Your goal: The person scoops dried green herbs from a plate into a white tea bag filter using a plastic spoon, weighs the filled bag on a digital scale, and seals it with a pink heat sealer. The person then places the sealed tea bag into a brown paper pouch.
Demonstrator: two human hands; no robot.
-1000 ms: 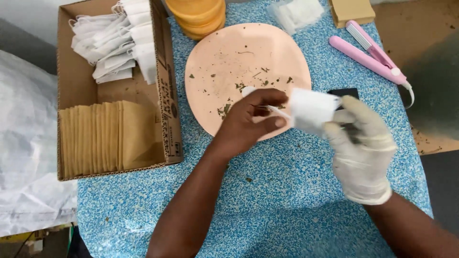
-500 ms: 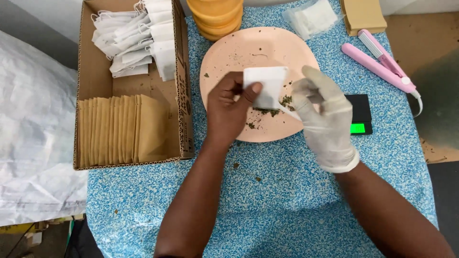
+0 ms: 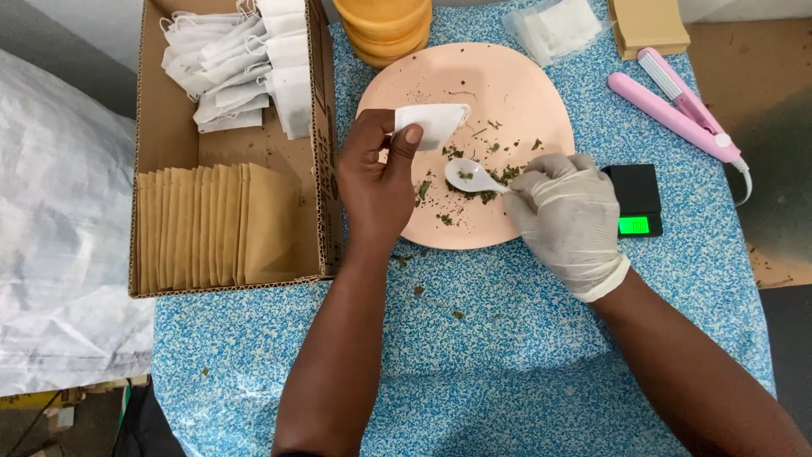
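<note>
Scooping was under way: the right hand (image 3: pixel 565 216), gloved, held a small white spoon (image 3: pixel 472 175) low over the plate (image 3: pixel 541 110), bowl resting among the loose dried leaf bits (image 3: pixel 499 179) near the plate's middle. Half a second before, that hand had been pinching the sachet (image 3: pixel 433 121) along with the left; it had since let go and taken up the spoon. Fingers were closed around the spoon's handle, which the glove mostly hid.

The left hand (image 3: pixel 376 182), bare, now held the sachet alone, thumb and fingers pinched on its left edge, up above the plate's left side, just beside the spoon. Whether its mouth was open couldn't be told. A second ago both hands sat lower and right, over the plate's near rim; they had shifted up toward the centre. Judged from that: bag work had given way to gathering leaf.

Around them: a black scale (image 3: pixel 636 199) with a green lit display, touching or just past the plate's right rim, close to the right hand's knuckles. A pink flat-iron sealer (image 3: pixel 677 114) lay well right. A stack of orange lids or bowls (image 3: pixel 385 25) stood at the plate's far edge, clear packets (image 3: pixel 554 25) beside it. A cardboard box (image 3: pixel 326 152) sat left, holding white sachets (image 3: pixel 241 63) and brown envelopes (image 3: pixel 211 224). Crumbs were scattered on the blue counter (image 3: pixel 507 355). Nothing blocked the spoon's path to the sachet.
</note>
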